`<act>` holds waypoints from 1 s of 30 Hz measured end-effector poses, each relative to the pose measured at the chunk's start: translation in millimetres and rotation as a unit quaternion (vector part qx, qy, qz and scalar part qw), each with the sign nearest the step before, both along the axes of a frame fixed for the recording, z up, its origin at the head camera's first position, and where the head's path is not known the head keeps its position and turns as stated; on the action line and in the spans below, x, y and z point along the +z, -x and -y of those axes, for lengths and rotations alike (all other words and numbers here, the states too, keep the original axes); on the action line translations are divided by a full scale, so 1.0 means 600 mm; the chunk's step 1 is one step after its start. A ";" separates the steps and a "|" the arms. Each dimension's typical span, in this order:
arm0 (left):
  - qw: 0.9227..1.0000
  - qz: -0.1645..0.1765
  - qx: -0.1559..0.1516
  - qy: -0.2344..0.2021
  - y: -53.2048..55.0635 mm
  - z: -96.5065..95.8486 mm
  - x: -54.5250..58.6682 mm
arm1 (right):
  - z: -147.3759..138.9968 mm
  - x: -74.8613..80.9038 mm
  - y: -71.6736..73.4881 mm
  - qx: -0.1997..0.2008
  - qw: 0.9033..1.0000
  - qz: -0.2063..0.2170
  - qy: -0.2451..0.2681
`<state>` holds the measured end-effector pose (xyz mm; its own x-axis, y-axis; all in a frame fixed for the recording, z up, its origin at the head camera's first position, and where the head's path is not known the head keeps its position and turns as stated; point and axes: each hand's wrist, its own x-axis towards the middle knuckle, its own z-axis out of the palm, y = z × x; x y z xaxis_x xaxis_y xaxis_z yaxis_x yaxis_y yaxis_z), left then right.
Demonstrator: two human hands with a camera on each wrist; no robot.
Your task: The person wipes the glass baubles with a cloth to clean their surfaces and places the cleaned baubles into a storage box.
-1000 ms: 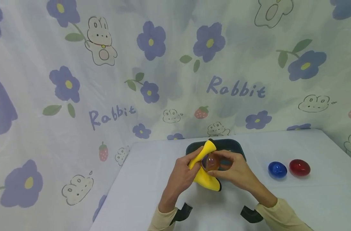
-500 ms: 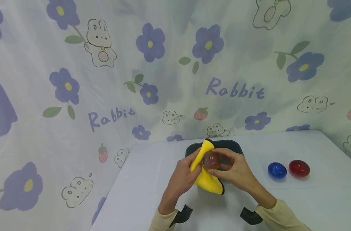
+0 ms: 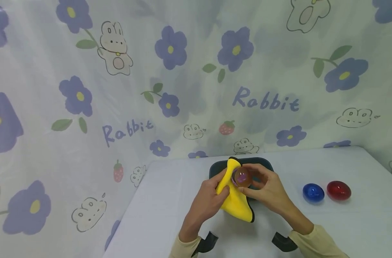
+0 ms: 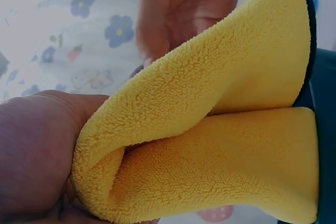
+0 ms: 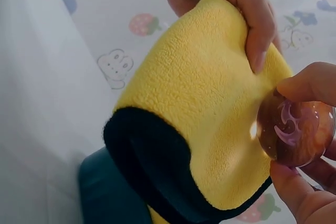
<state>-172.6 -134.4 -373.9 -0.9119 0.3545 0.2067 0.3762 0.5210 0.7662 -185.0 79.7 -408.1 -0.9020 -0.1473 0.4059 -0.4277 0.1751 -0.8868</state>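
Note:
My left hand (image 3: 208, 199) grips a plush yellow cloth (image 3: 237, 207) with dark edging, folded over and hanging down at one corner. With thumb and fingers, my right hand (image 3: 270, 183) pinches a clear ball (image 3: 243, 177) that has a purple swirl inside. In the right wrist view the ball (image 5: 295, 129) sits close against the front of the cloth (image 5: 210, 82); whether they touch there is hard to tell. The left wrist view shows the cloth's folds (image 4: 173, 93), which hide the ball almost wholly.
A dark teal bin (image 3: 219, 166) stands on the white table (image 3: 157, 208) just behind and below the hands. To the right lie a glossy blue egg-shaped piece (image 3: 313, 192) and a red one (image 3: 339, 190). A flower-and-rabbit printed curtain (image 3: 196, 79) hangs behind.
The ball has shifted slightly right and up, turned so its purple swirl shows, and less of it is covered by the cloth. The cloth's lower corner hangs a little lower.

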 end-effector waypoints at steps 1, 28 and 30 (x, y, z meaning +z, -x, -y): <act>1.000 0.000 -0.001 -0.001 0.000 -0.001 0.000 | -0.001 0.000 0.000 -0.002 1.000 -0.001 -0.004; 1.000 -0.018 0.021 0.011 -0.012 0.004 0.012 | -0.012 -0.010 0.013 0.005 0.997 -0.014 -0.073; 0.999 -0.026 0.021 0.013 -0.012 0.005 0.011 | -0.011 -0.009 0.011 0.011 0.997 -0.011 -0.079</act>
